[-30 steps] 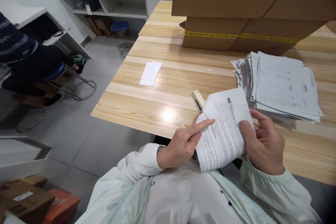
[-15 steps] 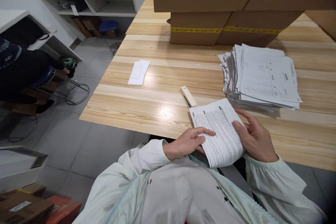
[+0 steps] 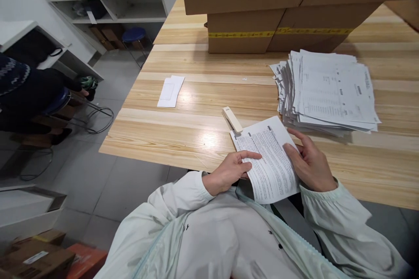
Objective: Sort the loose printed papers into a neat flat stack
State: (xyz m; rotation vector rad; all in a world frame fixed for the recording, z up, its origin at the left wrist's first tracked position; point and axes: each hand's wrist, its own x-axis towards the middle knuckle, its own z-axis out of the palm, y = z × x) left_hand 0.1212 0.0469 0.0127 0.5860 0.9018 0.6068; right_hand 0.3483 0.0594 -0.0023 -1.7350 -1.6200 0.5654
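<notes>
Printed sheets of paper (image 3: pixel 271 161) are held between my two hands at the table's near edge, tilted and sagging towards my lap. My left hand (image 3: pixel 232 169) grips their left edge, index finger lying across the print. At the right edge, my right hand (image 3: pixel 309 161) pinches them, thumb on top and fingers partly hidden behind. How many sheets there are I cannot tell. A cream stapler (image 3: pixel 232 119) lies just beyond their far left corner. To the right, a thick, uneven stack of printed papers (image 3: pixel 334 89) rests on the wooden table (image 3: pixel 196 139).
Large cardboard boxes (image 3: pixel 242 30) with yellow tape stand at the table's back. Small white slips (image 3: pixel 170 91) lie left of the stapler. A seated person (image 3: pixel 32 91) is at far left, near a blue stool (image 3: pixel 134 35). More boxes (image 3: pixel 39 257) sit on the floor.
The view has shifted slightly. The held paper lies a little flatter, its near edge less curled. Both hands keep their grip on it.
</notes>
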